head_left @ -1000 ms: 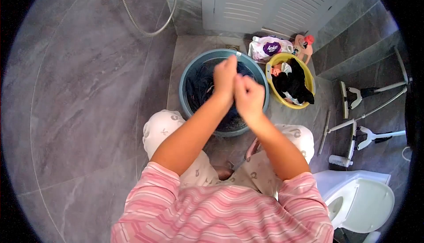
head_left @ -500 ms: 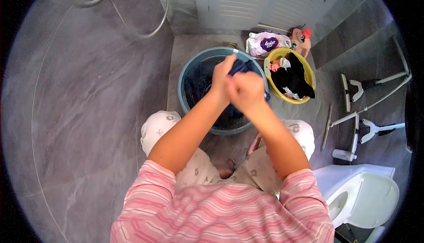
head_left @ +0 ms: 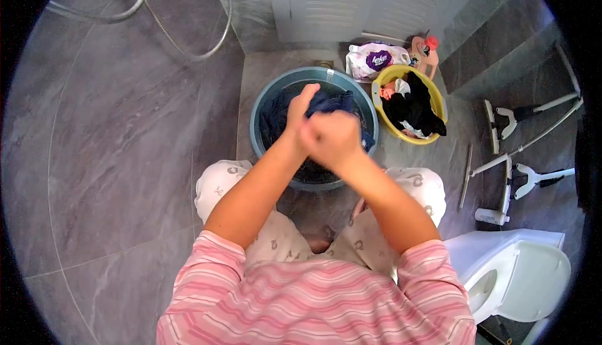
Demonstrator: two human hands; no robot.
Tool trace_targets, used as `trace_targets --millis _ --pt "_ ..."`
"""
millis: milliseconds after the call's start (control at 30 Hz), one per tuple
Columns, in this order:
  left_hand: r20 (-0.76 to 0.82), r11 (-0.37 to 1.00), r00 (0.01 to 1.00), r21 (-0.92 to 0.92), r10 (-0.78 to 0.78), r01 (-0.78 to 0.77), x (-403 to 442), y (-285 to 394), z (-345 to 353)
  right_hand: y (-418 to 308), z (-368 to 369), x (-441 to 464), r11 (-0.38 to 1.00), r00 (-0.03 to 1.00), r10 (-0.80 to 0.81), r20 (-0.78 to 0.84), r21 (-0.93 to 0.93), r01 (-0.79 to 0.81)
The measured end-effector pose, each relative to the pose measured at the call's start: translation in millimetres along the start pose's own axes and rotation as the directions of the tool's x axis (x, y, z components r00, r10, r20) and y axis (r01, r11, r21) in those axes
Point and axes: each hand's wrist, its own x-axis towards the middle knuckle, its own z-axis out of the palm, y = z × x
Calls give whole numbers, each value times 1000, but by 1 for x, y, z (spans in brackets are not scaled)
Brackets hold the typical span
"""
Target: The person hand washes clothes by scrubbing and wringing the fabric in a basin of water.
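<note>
"Where's the dark cloth [head_left: 335, 102]?"
"In the blue basin [head_left: 255, 129], beneath the left hand [head_left: 298, 112] and right hand [head_left: 335, 137]."
"Gripping it?"
"Can't tell; their palms are hidden."
"The step?"
"Rubbing, I'd guess; the next stroke needs taut cloth."
"Nearby?"
"Yellow basin [head_left: 389, 122], clothes [head_left: 414, 104] inside."

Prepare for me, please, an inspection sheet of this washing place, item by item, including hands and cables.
Surface: grey tiled floor; wetness cannot be judged.
Job's things: blue basin on the floor, dark cloth inside.
Clutter: yellow basin of clothes; labelled pouch and pink container behind.
Hands: left hand and right hand overlap in view over the blue basin; blur hides their grip.
Cables: nothing seen; only a shower hose.
Surroundings: toilet, white bottle at right.
</note>
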Motion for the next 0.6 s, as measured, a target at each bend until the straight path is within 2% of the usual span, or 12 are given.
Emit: trace_targets --millis 33,67,100,167,267,300,333,367,433,500,533,600 --pt "-63 997 997 65 -36 40 3 -9 -2 22 0 5 994 986 101 -134 -20 -105" --pt "-151 915 967 380 207 -136 -34 -5 46 32 -11 16 939 925 344 -163 81 -335" --pt "-55 974 994 212 89 -75 -39 -9 51 41 -22 26 823 809 564 -166 186 -536" --pt "73 960 994 260 87 -103 -42 -15 53 64 -31 27 842 824 535 -187 203 -500" --pt "-103 965 986 239 133 -106 -38 7 53 21 -22 20 876 867 480 -133 111 -468" --pt "-240 970 964 234 119 -61 -33 18 49 7 -15 12 906 907 415 -70 127 -404" --pt "-238 1000 971 18 0 4 -25 23 40 -3 -9 5 970 975 220 -19 106 -217" --pt "-115 999 992 -4 53 -53 -3 25 18 -14 -11 2 1000 994 19 107 -14 -17" --pt "-72 993 996 -99 55 -62 7 23 19 -17 -15 7 993 984 -69 162 -82 83" --pt "-266 974 955 212 132 -76 -27 7 47 12 -17 16 978 974 203 -100 -24 -206" --pt "-167 837 909 480 382 -263 -38 -5 62 29 -26 25 929 920 366 -140 -8 -370" --pt "138 747 933 564 334 -351 -48 -21 61 56 -43 37 834 816 550 -178 73 -546"
